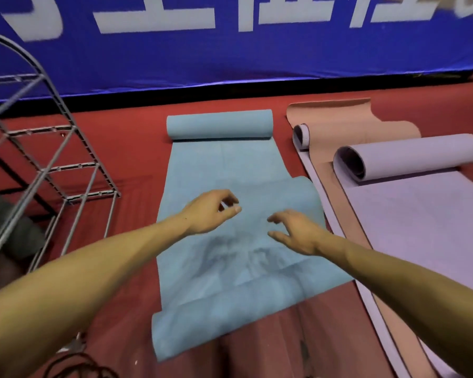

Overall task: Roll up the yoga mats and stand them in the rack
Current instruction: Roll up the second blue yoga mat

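Observation:
A blue yoga mat lies spread on the red floor, its far end curled into a roll and its near end bent upward. Above its middle hover my left hand and my right hand, both with loosely curled fingers and holding nothing. To the right lies a lilac mat with a loose roll at its far end. It overlaps a pink mat curled at one corner. At the left stands a grey metal rack.
A blue banner with white characters covers the wall behind the mats. Dark cables lie on the floor at the lower left. Red carpet shows between the rack and the blue mat.

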Motion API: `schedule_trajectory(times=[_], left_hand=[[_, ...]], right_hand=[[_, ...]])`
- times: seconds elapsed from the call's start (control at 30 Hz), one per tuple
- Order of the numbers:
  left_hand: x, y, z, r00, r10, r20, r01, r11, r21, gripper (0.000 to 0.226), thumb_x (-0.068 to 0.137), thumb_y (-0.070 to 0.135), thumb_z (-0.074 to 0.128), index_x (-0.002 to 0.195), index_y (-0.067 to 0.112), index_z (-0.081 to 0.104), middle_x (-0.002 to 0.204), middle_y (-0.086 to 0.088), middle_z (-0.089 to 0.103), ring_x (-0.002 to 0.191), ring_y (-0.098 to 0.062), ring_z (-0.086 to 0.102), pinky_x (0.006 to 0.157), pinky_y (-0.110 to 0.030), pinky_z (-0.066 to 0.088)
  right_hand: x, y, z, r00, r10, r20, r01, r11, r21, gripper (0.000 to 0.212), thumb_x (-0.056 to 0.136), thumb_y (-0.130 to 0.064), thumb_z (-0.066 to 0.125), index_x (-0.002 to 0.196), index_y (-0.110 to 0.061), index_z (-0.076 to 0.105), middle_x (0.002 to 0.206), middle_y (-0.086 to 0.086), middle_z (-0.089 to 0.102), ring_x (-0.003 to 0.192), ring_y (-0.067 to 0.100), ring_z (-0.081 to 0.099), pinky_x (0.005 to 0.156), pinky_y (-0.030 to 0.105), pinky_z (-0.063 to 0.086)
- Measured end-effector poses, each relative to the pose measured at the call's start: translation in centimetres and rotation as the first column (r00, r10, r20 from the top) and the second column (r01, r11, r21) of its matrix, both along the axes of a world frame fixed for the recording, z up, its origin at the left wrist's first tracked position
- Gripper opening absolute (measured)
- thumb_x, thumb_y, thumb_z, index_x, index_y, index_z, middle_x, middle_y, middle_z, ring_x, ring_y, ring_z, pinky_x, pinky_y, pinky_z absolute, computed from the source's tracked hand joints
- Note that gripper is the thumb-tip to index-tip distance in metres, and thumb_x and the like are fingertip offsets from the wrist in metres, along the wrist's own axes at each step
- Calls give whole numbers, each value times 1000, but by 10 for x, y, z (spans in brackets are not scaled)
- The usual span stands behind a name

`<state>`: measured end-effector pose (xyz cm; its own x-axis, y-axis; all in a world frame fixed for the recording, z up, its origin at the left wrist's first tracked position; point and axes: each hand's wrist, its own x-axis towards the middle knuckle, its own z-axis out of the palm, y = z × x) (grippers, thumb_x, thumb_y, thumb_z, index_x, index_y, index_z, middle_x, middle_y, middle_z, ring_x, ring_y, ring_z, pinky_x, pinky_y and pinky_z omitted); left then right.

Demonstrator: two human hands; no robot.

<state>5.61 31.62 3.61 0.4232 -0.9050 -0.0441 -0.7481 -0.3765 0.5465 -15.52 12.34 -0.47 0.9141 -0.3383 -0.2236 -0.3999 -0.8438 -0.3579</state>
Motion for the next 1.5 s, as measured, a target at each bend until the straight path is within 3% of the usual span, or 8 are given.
schedule_trajectory(times=[0.17,0.33,0.57,0.7,0.83,1.13,1.37,1.5], left_hand=[[-71,47,-74,989,-36,-144,62,982,180,47,91,69,58,124,36,65,120,18,68,102,-7,67,97,-41,56],[-112,78,-150,982,-188,-8,171,870,462,96,75,95,51,154,42,36,147,9,48,133,-19,50,110,-43,44],[-94,113,-177,985,-144,-90,168,895,412,72,87,85,52,148,48,44,147,25,54,135,-5,51,108,-35,44],[-81,143,-173,966,-192,-172,254,824,506,59,84,82,58,135,54,46,134,29,59,122,-1,56,100,-37,48],[-106,166,-198,941,-143,-305,291,802,522,44,86,71,67,122,55,48,120,25,62,108,-2,60,95,-32,50],[-137,184,-203,965,-76,-249,178,893,415,57,87,86,50,131,52,57,125,30,61,114,8,56,98,-24,49],[-143,182,-208,930,31,-365,140,891,431,22,84,75,68,99,65,57,124,28,67,116,4,60,105,-28,48],[-141,181,-210,914,-12,-405,222,850,477,36,89,77,60,112,50,65,114,26,67,105,5,62,100,-32,51]], right_hand=[[-44,21,-53,946,225,-235,-244,968,-56,64,96,-64,58,152,-38,44,153,-1,47,136,29,48,111,49,44],[-79,19,-129,877,385,-286,-466,827,-316,71,88,-74,46,151,-40,41,141,-1,59,115,31,63,101,64,49],[-113,50,-144,932,326,-158,-345,932,-110,66,96,-81,38,145,-38,48,125,-8,60,103,21,61,73,40,53],[-128,102,-143,933,318,-170,-323,946,-3,72,95,-87,30,152,-44,40,130,-8,52,110,17,54,84,38,49],[-136,104,-157,958,221,-182,-234,971,-57,74,95,-87,25,143,-40,55,141,-4,55,124,25,53,106,45,45],[-158,112,-158,924,240,-296,-202,967,153,66,90,-88,39,132,-38,47,124,-17,56,108,12,63,84,38,53],[-167,109,-163,902,246,-356,-155,952,265,58,97,-79,36,144,-47,47,137,-17,52,128,11,53,102,43,50],[-164,110,-160,886,255,-387,-126,936,329,45,102,-67,45,141,-45,49,139,-18,56,126,12,56,102,43,48]])
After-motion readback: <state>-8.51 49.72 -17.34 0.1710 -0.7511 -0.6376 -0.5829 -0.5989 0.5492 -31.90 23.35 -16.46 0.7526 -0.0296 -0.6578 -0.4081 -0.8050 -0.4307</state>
